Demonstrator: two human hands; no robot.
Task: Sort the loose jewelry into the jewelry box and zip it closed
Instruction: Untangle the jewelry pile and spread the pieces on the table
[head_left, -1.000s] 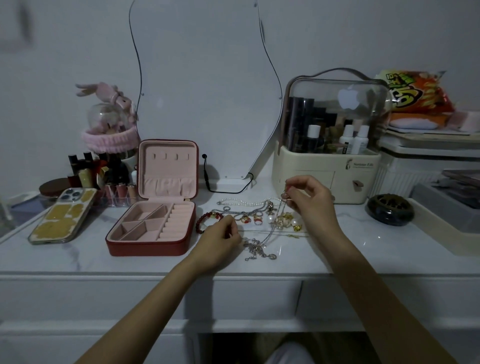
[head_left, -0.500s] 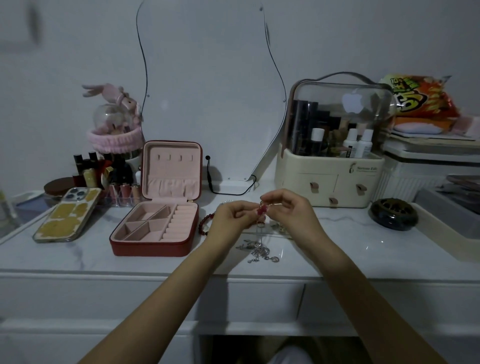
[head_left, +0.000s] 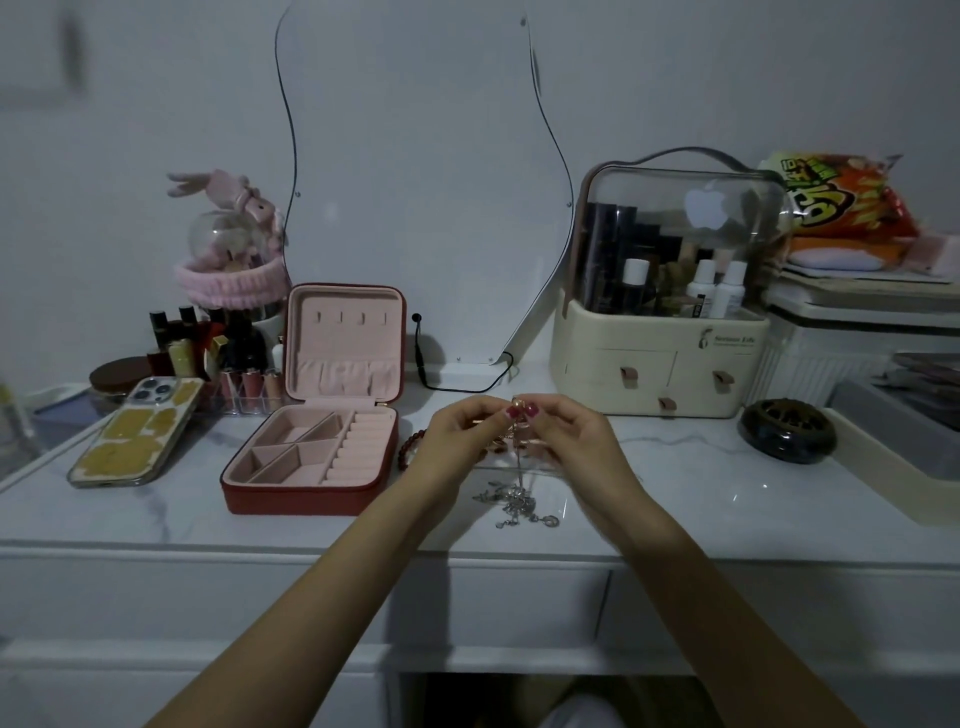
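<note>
Now that both hands have come together above the pile, I've got a silver chain up off the table w/ its top end pinched btwn them. A sec ago my left hand was down on the pile and only my right hand had the chain lifted. Both are now clamped on the chain's upper end, fingertips touching; looks like I'm at the clasp, tho it's too small to tell. The chain's tail hangs straight below my hands and rests in a heap w/ other pieces on the table.

So nothing's sorted yet: the box, to the left of my left hand, lies open w/ bare compartments. A red bead bracelet sits just left of that hand, near the box's right wall.

Room: open tabletop btwn my left wrist and the box, so the carry leftward is free. Table edge is close under my wrists; a dangling tail could snag the heap. An organizer stands beyond my right hand.
</note>
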